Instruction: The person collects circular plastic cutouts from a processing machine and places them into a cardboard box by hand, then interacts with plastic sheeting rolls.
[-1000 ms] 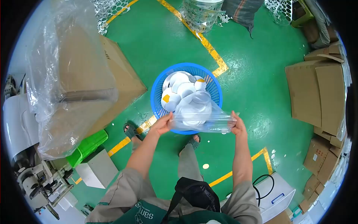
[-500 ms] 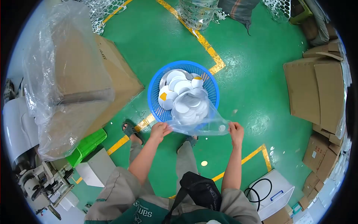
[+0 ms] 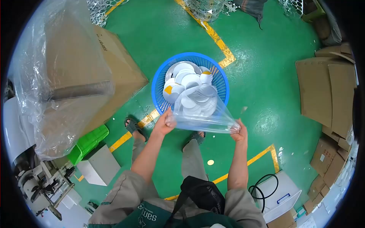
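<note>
A clear plastic bag (image 3: 205,121) is stretched between my two hands, its mouth edge pulled wide. My left hand (image 3: 165,122) is closed on the bag's left corner, and my right hand (image 3: 239,131) grips the bunched right corner. Inside the far part of the bag lie several white discs (image 3: 197,103). That filled part rests in a blue plastic basket (image 3: 225,85) on the floor, over more loose white discs (image 3: 191,80). Two of the loose discs carry orange-yellow patches.
A large cardboard box (image 3: 125,72) draped with clear plastic sheeting (image 3: 34,125) stands at left, near a green crate (image 3: 89,142). Cardboard boxes (image 3: 313,89) line the right side. A white container with a black hose (image 3: 276,182) is at lower right. Punched scrap (image 3: 203,8) lies ahead.
Both hands have kept hold of the bag. My right hand has bunched more film in its grip, and the bag is pulled tauter. The basket appears slightly larger and nearer.
</note>
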`<state>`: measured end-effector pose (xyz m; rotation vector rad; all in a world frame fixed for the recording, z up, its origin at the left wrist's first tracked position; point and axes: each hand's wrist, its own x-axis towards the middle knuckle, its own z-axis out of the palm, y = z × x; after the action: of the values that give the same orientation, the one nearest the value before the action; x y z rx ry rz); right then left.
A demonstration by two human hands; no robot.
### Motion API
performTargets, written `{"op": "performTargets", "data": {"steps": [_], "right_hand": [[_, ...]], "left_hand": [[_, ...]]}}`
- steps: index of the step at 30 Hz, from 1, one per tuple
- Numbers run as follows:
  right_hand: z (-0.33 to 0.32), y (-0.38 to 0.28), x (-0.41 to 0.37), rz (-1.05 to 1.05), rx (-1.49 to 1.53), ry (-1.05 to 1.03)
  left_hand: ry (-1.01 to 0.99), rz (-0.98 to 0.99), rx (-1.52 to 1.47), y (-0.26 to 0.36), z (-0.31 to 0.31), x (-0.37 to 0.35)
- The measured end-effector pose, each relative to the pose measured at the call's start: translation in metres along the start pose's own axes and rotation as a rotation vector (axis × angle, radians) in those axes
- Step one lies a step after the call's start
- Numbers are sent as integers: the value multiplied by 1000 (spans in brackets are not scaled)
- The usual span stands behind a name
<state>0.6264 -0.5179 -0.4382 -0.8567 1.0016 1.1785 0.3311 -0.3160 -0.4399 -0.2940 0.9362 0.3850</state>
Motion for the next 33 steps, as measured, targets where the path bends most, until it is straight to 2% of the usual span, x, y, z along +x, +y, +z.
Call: {"op": "performTargets", "data": {"steps": [2, 4, 6, 8, 9, 10, 11, 12, 14, 15, 16, 17, 18, 19, 20, 21, 22, 25, 27, 29, 31, 32, 33], "right_hand": [[19, 2, -20, -159, -231, 24], [34, 8, -40, -625, -947, -139], [35, 3, -42, -877, -1518, -45], [25, -13, -22, -887, -1916, 353], [28, -14, -16, -804, -1902, 391], [37, -11, -12, -721, -1884, 420], [41, -5, -16, -765, -1914, 447], [47, 2, -22, -808, -1944, 476], [86, 31, -80, -1215, -2065, 463], [103, 43, -107, -1462, -2031, 280], [119, 64, -142, -1575, -1969, 61], [129, 85, -179, -1203, -2021, -203], [119, 99, -192, -873, -1949, -587], [114, 115, -215, -377, -1872, -1011], [135, 155, -286, 167, -1333, -1014], [148, 185, -325, 288, -1376, -1012], [152, 213, -346, 261, -1567, -985], [176, 280, -386, 129, -1945, -870], [196, 312, -411, 60, -2045, -809], [214, 337, -438, 11, -2112, -765], [228, 352, -457, -14, -2182, -708], [233, 356, -464, -21, -2217, -681], [236, 358, -469, -25, -2264, -647]], "left_hand": [[17, 18, 16, 2, 8, 7], [7, 31, 62, 3, 28, -1], [101, 293, 767, -20, 52, -13], [99, 480, 1355, -20, 38, -8], [138, 595, 1625, -20, 31, -5], [191, 623, 1601, -18, 26, 0], [243, 646, 1573, -17, 20, 2], [302, 344, 1584, -12, 36, -13], [83, 409, 1490, -15, -15, 14], [129, 612, 1695, -21, 19, -32], [144, 634, 1672, -23, 33, -61], [145, 606, 1626, -20, 38, -86], [72, 645, 1672, -14, 42, -114], [-20, 762, 1690, -11, 39, -136], [73, 584, 1707, -6, 48, -171], [39, 498, 1718, 1, 60, -211], [-25, 633, 1690, 8, 59, -240], [17, 636, 1404, 45, 89, -358], [40, 941, 1188, 82, 75, -399], [207, 1137, 1003, 126, 91, -469], [413, 1437, 800, 176, 90, -517], [554, 1514, 684, 206, 83, -533], [584, 1699, 372, 237, 74, -533]]}}
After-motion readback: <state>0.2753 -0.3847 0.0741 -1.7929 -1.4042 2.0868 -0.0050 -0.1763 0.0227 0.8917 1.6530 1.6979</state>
